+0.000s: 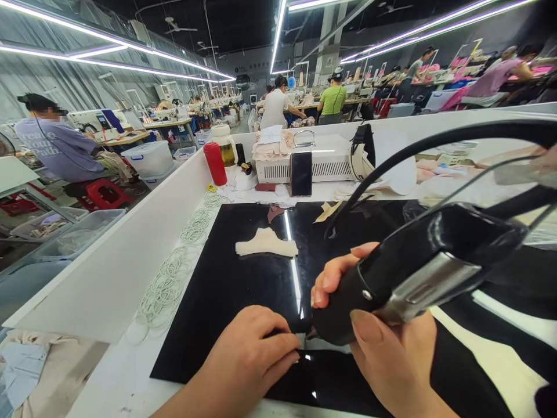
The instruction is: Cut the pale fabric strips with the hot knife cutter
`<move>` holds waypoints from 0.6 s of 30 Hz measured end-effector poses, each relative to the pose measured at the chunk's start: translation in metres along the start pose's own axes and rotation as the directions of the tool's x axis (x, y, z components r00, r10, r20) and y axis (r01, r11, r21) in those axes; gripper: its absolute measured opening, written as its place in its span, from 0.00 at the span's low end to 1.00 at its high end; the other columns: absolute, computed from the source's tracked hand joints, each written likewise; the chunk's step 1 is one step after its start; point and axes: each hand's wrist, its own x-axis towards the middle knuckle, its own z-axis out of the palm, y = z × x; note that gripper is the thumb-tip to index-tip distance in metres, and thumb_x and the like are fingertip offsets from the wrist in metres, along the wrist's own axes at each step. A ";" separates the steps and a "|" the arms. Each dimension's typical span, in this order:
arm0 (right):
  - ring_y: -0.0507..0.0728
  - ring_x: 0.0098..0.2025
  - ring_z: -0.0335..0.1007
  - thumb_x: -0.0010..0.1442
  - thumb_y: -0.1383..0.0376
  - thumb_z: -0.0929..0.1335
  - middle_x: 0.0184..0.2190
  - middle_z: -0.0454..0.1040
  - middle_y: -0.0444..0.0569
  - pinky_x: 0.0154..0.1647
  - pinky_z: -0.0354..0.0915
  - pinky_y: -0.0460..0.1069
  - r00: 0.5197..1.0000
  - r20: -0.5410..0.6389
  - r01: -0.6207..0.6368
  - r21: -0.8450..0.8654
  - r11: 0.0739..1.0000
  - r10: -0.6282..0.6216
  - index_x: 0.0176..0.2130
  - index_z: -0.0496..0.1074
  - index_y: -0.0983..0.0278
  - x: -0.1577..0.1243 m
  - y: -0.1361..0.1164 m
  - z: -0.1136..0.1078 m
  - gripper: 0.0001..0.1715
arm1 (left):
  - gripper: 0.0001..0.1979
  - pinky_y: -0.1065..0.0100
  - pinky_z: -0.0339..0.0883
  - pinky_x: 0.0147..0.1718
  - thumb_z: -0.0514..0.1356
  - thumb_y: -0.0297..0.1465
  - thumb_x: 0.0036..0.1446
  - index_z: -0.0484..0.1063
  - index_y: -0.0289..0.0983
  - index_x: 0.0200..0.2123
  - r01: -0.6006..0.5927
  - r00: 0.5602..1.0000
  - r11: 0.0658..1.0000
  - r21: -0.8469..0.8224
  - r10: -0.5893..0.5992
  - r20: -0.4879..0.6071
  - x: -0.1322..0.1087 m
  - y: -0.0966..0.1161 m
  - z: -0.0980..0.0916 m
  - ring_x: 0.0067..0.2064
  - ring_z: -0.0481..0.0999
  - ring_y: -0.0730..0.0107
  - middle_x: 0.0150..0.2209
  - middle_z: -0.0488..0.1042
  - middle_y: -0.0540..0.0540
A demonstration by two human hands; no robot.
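Observation:
My right hand (383, 342) is wrapped round a black, glossy hand tool (426, 264) with a metal band and thick black cables (435, 145) running off to the right. Its tip points down at the black glossy mat (226, 290). My left hand (252, 354) lies on the mat just left of the tool's tip, fingers pressed together on something small and dark that I cannot make out. A cream fabric piece (266, 244) lies further up the mat, apart from both hands.
Several white elastic rings (174, 273) lie along the white side wall (117, 273) at left. A red flask (216, 163), a phone (301, 173) leaning on a white box (322, 159), and fabric scraps stand at the back. Other people sit working at tables beyond.

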 end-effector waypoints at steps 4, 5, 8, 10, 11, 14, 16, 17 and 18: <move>0.54 0.32 0.70 0.64 0.55 0.74 0.35 0.72 0.43 0.30 0.71 0.50 1.000 -0.010 -0.006 -0.003 1.000 0.006 0.51 0.67 0.52 0.000 -0.001 0.000 0.19 | 0.07 0.62 0.74 0.45 0.59 0.30 0.71 0.78 0.38 0.45 -0.137 0.988 0.980 0.142 0.145 -0.052 0.000 0.000 0.003 0.42 0.77 0.64 0.39 0.79 0.48; 0.53 0.32 0.70 0.64 0.55 0.74 0.35 0.72 0.43 0.30 0.71 0.50 1.000 -0.014 -0.007 0.000 1.000 0.007 0.51 0.67 0.52 -0.001 -0.001 -0.001 0.19 | 0.07 0.62 0.74 0.45 0.59 0.30 0.71 0.78 0.38 0.45 -0.142 0.987 0.978 0.155 0.152 -0.057 0.000 0.000 0.004 0.42 0.77 0.64 0.38 0.79 0.48; 0.53 0.32 0.71 0.64 0.55 0.74 0.35 0.73 0.43 0.31 0.72 0.50 1.000 -0.020 -0.025 0.005 1.000 0.025 0.50 0.67 0.52 -0.001 -0.002 0.000 0.18 | 0.07 0.64 0.75 0.44 0.59 0.30 0.71 0.78 0.37 0.44 -0.152 0.984 0.973 0.173 0.166 -0.066 0.001 0.000 0.006 0.41 0.77 0.66 0.38 0.79 0.48; 0.54 0.32 0.71 0.64 0.55 0.74 0.36 0.72 0.43 0.30 0.72 0.51 0.999 -0.019 -0.033 0.003 0.999 0.033 0.50 0.67 0.52 -0.001 -0.002 0.001 0.18 | 0.07 0.64 0.75 0.43 0.59 0.30 0.72 0.78 0.37 0.44 -0.157 0.983 0.971 0.182 0.171 -0.069 0.001 0.000 0.006 0.41 0.77 0.66 0.38 0.78 0.48; 0.54 0.32 0.71 0.64 0.55 0.74 0.35 0.72 0.42 0.30 0.72 0.51 0.999 -0.018 -0.034 0.003 0.999 0.034 0.50 0.67 0.51 -0.001 -0.002 0.001 0.18 | 0.07 0.64 0.75 0.44 0.58 0.30 0.72 0.78 0.37 0.44 -0.156 0.983 0.970 0.184 0.172 -0.069 0.001 0.000 0.005 0.41 0.77 0.66 0.37 0.78 0.48; 0.54 0.32 0.70 0.65 0.58 0.74 0.35 0.72 0.42 0.31 0.71 0.51 0.999 -0.014 -0.042 0.006 0.999 0.042 0.50 0.66 0.51 -0.001 -0.001 0.003 0.17 | 0.08 0.64 0.75 0.44 0.58 0.29 0.72 0.78 0.37 0.46 -0.156 0.983 0.970 0.187 0.171 -0.066 0.001 0.001 0.004 0.41 0.77 0.66 0.37 0.78 0.48; 0.54 0.31 0.70 0.65 0.60 0.73 0.35 0.73 0.43 0.31 0.70 0.52 0.998 -0.013 -0.058 0.005 0.998 0.058 0.48 0.66 0.52 -0.001 0.000 0.003 0.15 | 0.08 0.64 0.75 0.44 0.58 0.29 0.72 0.78 0.38 0.46 -0.152 0.984 0.970 0.187 0.166 -0.060 0.001 0.003 0.004 0.42 0.77 0.66 0.38 0.79 0.48; 0.54 0.31 0.70 0.65 0.60 0.73 0.36 0.73 0.43 0.31 0.70 0.52 0.998 -0.014 -0.063 0.004 0.998 0.063 0.48 0.66 0.52 -0.001 0.000 0.003 0.15 | 0.08 0.64 0.75 0.43 0.58 0.29 0.72 0.78 0.38 0.47 -0.150 0.985 0.971 0.188 0.163 -0.058 0.001 0.004 0.004 0.41 0.77 0.66 0.38 0.79 0.48; 0.54 0.31 0.70 0.65 0.60 0.73 0.36 0.73 0.43 0.31 0.70 0.52 0.998 -0.015 -0.063 0.005 0.998 0.063 0.48 0.66 0.52 -0.001 0.000 0.003 0.15 | 0.08 0.64 0.75 0.43 0.58 0.29 0.72 0.78 0.38 0.47 -0.150 0.985 0.970 0.191 0.163 -0.052 0.001 0.005 0.005 0.41 0.77 0.66 0.38 0.79 0.48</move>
